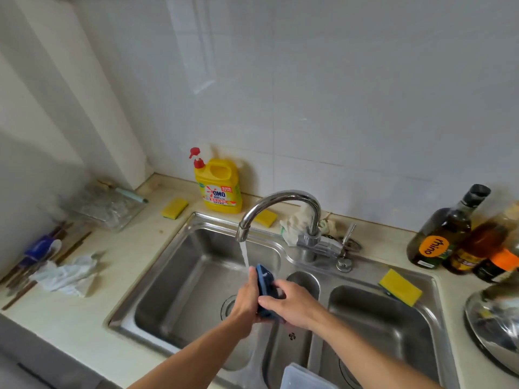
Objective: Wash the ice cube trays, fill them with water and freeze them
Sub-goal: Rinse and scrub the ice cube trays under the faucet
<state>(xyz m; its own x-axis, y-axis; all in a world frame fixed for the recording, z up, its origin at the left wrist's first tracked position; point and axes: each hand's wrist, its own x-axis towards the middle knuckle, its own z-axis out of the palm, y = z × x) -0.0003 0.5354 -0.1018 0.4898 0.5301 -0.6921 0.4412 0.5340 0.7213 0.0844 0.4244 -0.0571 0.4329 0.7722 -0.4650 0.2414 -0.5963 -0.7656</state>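
Blue ice cube tray (265, 279) held under the faucet (280, 199)
The left hand (247, 301) and right hand (293, 304) curl fingers round its sides, holding it on edge over the left basin of the sink (174, 276); the water stream (245, 254) hits its far end.

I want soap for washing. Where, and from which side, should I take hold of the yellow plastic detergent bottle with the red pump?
Grip the moulded handle above the oval opening at the top of the yellow plastic detergent bottle, right of its red pump. It stands upright against the tiled wall, so coming from the front and above seems best.
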